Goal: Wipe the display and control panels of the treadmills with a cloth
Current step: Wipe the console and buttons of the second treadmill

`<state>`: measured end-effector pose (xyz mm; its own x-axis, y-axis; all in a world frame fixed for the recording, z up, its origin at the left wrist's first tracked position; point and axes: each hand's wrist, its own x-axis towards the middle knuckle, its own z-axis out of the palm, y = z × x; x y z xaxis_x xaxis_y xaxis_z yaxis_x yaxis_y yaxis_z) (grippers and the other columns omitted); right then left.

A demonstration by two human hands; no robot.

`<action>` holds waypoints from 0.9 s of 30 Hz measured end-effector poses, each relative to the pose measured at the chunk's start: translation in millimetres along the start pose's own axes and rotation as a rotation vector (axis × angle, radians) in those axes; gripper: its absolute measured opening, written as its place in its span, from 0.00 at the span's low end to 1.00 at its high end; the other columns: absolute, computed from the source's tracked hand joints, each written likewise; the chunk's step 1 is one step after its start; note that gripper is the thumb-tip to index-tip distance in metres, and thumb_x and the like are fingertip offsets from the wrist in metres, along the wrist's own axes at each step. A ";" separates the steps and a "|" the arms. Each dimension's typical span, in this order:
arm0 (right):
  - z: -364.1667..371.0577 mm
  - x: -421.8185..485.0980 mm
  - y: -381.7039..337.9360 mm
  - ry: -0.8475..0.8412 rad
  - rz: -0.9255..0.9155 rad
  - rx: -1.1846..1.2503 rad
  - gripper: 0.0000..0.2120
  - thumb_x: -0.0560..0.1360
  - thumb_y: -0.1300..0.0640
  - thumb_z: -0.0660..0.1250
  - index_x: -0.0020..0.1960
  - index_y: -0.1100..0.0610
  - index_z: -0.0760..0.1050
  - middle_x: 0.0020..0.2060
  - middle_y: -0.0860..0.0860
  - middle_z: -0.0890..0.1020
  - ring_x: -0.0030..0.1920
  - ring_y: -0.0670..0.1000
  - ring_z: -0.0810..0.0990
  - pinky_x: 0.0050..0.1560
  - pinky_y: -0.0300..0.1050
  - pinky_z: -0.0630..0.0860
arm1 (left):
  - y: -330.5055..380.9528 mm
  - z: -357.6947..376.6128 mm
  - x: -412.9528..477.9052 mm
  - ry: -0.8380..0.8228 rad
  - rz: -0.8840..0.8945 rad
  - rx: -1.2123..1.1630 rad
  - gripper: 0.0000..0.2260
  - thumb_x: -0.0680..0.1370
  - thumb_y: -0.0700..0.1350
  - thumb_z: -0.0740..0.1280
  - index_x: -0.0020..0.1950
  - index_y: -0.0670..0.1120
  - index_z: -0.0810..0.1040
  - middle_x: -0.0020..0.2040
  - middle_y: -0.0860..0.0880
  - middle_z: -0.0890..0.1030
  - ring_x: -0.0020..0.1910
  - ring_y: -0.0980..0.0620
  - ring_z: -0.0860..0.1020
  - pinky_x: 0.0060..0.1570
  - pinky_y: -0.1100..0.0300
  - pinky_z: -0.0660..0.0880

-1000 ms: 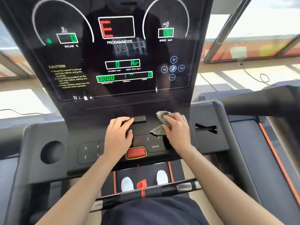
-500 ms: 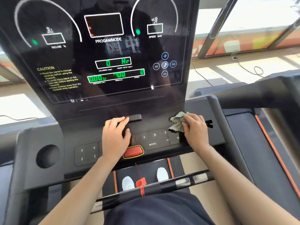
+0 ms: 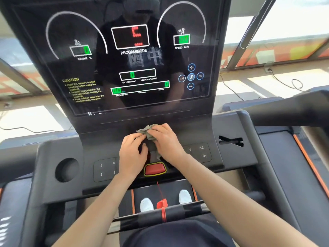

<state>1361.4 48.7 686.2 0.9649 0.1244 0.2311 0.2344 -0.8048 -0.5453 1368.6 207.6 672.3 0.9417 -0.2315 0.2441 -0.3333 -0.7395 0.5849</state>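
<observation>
Sunlit windows and trailing cables lie behind; one treadmill console fills the view. Its tall glossy black display panel (image 3: pixel 131 68) is lit, with green and red readouts. The sloped matte dark-grey control panel (image 3: pixel 229 157) below carries both hands at its centre, toward its back edge.

Right hand (image 3: pixel 166 143): fingers curled over the crumpled grey-green cloth (image 3: pixel 148 132), pressing it down just under the display's lower edge. Left hand (image 3: pixel 132 154): fingers bent, tips at the cloth's left edge; pinching or only touching, cannot tell.

Risks (judged):
- The console is powered, so a palm leaning on the flat numbered keys (image 3: pixel 201 147) could change speed or incline.
- The rounded red stop button with a yellow rim (image 3: pixel 154 169) sits just beside both wrists at the front edge, so a knock is likely.
- The bunched cloth gives little contact and may streak the gloss.

Materials:
- Display: mirror-smooth and reflective.
- Control panel: fine matte plastic.
- Cloth: thin, soft, wrinkled.
- Keys: flush.
- Button: raised.
</observation>
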 end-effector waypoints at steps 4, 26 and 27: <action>8.8 15.0 -14.4 -0.118 -0.098 0.048 0.25 0.69 0.72 0.72 0.66 0.64 0.76 0.60 0.58 0.81 0.57 0.60 0.76 0.61 0.54 0.75 | -9.5 -15.2 -4.8 0.155 -0.135 -0.049 0.09 0.73 0.36 0.73 0.52 0.43 0.83 0.52 0.49 0.82 0.53 0.48 0.79 0.58 0.56 0.74; -77.0 -68.9 87.1 0.038 0.241 -0.179 0.14 0.69 0.67 0.73 0.54 0.58 0.84 0.51 0.51 0.82 0.50 0.55 0.78 0.50 0.51 0.80 | 86.0 68.7 35.2 -0.289 0.398 0.034 0.06 0.70 0.48 0.79 0.44 0.48 0.87 0.45 0.51 0.83 0.50 0.46 0.80 0.47 0.53 0.77; -77.4 -70.4 88.4 0.031 0.242 -0.177 0.14 0.69 0.65 0.74 0.54 0.57 0.85 0.51 0.50 0.82 0.50 0.55 0.78 0.49 0.51 0.80 | 88.8 70.5 34.5 -0.294 0.390 0.032 0.05 0.70 0.46 0.79 0.42 0.47 0.87 0.44 0.51 0.83 0.48 0.46 0.80 0.46 0.53 0.78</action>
<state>1305.0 -76.1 684.1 0.9856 -0.0986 0.1375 -0.0286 -0.8981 -0.4389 1374.7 89.4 678.1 0.7212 -0.6605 0.2087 -0.6667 -0.5802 0.4679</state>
